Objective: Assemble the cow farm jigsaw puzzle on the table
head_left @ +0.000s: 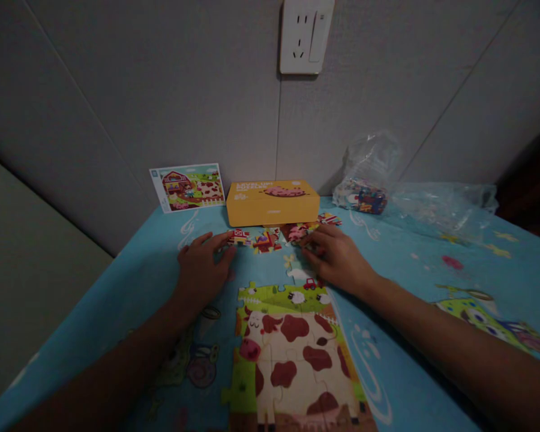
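My left hand (206, 259) rests over the table with thumb and index finger apart. Its index fingertip touches a red barn puzzle piece (240, 237). My right hand (337, 257) has its fingers curled in at the edge of a puzzle piece with a pink pig (298, 232), which it seems to grip; the fingertips are partly hidden. Between the hands lies a loose puzzle piece with red and purple shapes (267, 240). Nearer to me is the joined part of the puzzle (292, 354), showing a spotted cow, with a red tractor piece (311, 283) at its top right.
A yellow puzzle box (273, 203) stands against the wall, with a picture card (189, 188) leaning left of it. To the right are a clear bag of puzzle pieces (364, 195) and a crumpled plastic bag (445, 207). A blue patterned cloth (409, 282) covers the table.
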A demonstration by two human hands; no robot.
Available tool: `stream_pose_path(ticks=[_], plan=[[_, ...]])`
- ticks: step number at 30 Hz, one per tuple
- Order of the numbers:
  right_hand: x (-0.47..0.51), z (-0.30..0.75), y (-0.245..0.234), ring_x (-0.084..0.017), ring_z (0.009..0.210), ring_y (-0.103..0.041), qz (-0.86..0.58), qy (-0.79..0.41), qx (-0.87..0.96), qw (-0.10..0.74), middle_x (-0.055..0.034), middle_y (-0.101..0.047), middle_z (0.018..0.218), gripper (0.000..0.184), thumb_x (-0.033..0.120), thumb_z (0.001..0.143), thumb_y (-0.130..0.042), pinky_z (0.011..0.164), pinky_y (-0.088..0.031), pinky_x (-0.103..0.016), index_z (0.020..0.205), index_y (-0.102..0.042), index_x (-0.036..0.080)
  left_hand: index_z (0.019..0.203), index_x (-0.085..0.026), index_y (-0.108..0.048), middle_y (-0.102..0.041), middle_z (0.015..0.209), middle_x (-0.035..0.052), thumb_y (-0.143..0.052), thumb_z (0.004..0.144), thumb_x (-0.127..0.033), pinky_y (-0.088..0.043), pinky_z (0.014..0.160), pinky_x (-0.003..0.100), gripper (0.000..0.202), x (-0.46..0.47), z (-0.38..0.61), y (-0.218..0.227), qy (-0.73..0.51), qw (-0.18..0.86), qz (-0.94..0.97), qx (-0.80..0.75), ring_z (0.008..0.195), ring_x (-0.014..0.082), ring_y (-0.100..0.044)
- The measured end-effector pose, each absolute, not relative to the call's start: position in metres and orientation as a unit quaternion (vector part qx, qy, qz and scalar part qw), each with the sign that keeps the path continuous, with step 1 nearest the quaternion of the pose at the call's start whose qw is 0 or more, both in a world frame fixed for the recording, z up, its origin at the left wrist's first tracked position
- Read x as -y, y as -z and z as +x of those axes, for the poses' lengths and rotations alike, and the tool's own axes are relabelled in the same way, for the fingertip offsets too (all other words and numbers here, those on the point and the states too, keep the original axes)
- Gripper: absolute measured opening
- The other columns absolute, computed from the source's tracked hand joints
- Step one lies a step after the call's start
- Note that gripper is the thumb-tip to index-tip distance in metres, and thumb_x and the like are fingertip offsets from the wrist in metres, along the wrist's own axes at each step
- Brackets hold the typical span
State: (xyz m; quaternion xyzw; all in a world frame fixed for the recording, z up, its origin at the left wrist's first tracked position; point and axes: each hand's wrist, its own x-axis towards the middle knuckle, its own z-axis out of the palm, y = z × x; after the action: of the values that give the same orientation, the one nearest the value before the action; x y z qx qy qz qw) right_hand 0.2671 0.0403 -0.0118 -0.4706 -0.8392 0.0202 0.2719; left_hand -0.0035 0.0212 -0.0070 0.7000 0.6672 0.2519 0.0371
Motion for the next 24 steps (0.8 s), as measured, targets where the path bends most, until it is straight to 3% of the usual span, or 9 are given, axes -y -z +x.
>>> stream_pose_path(ticks=[3, 6, 15, 21, 24], plan=[[-0.053, 0.277, 0.020, -0.032, 0.104, -0.054, -0.525, 0.057, 0.803, 0.275, -0.0157, -0.063, 0.111, 0.033, 0.028, 0.082, -0.064, 0.092, -0.044, -0.046, 0.113, -0.067, 0.015, 0.125, -0.027, -0.064, -0.067, 0.123, 0.0078, -0.052, 0.091, -0.038, -0.037, 0.107, 0.049, 0.038, -0.020, -0.001, 0.007, -0.221, 0.040, 0.686, -0.692, 0.131, 0.0278, -0.049], [-0.062, 0.286, 0.025, -0.034, 0.109, -0.053, -0.560, 0.059, 0.791, 0.240, -0.0165, -0.061, 0.121, 0.045, 0.038, 0.083, -0.064, 0.093, -0.043, -0.050, 0.122, -0.065, 0.016, 0.127, -0.028, -0.063, -0.066, 0.126, 0.0090, -0.054, 0.090, -0.040, -0.035, 0.108, 0.051, 0.040, -0.019, 0.001, 0.008, -0.191, 0.027, 0.683, -0.704, 0.132, 0.0292, -0.047], [-0.063, 0.284, 0.022, -0.029, 0.103, -0.058, -0.525, 0.014, 0.815, 0.244, -0.0138, -0.067, 0.109, 0.027, 0.027, 0.086, -0.061, 0.091, -0.046, -0.043, 0.109, -0.068, 0.014, 0.137, -0.024, -0.054, -0.060, 0.135, 0.0054, -0.052, 0.086, -0.037, -0.032, 0.112, 0.049, 0.052, -0.022, -0.002, 0.011, -0.166, 0.066, 0.718, -0.673, 0.136, 0.0298, -0.043], [-0.059, 0.280, 0.020, -0.031, 0.103, -0.059, -0.551, -0.052, 0.778, 0.296, -0.0168, -0.065, 0.111, 0.053, 0.029, 0.075, -0.071, 0.090, -0.047, -0.045, 0.122, -0.055, 0.011, 0.134, -0.022, -0.057, -0.060, 0.135, 0.0035, -0.052, 0.084, -0.038, -0.034, 0.113, 0.049, 0.053, -0.023, -0.006, 0.016, -0.204, 0.071, 0.728, -0.650, 0.135, 0.0311, -0.044], [-0.058, 0.279, 0.020, -0.031, 0.100, -0.060, -0.550, -0.068, 0.764, 0.330, -0.0155, -0.064, 0.109, 0.060, 0.029, 0.072, -0.071, 0.086, -0.049, -0.045, 0.126, -0.050, 0.012, 0.132, -0.019, -0.058, -0.059, 0.137, 0.0067, -0.053, 0.083, -0.038, -0.033, 0.114, 0.049, 0.053, -0.023, -0.008, 0.019, -0.215, 0.065, 0.733, -0.643, 0.133, 0.0306, -0.046]])
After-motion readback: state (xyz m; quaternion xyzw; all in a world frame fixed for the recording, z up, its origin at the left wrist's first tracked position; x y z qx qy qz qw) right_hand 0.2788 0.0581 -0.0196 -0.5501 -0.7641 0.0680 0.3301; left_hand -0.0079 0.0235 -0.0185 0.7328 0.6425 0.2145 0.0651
